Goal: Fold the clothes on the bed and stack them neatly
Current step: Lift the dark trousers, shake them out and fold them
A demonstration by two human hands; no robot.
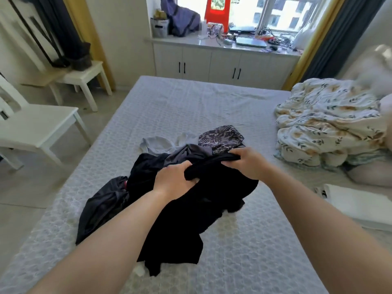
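Black garment [203, 200] bunched in left hand [174, 179], right hand [246, 164]

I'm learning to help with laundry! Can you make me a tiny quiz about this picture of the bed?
1. True or false: both hands grip the same black garment.
2. Which lies farthest from the person? A) the patterned cloth B) the dark grey garment C) the black garment
3. What lies crumpled at the bed's right side?

Key
1. True: the left hand and the right hand each hold a bunched part of it.
2. A
3. A floral quilt.
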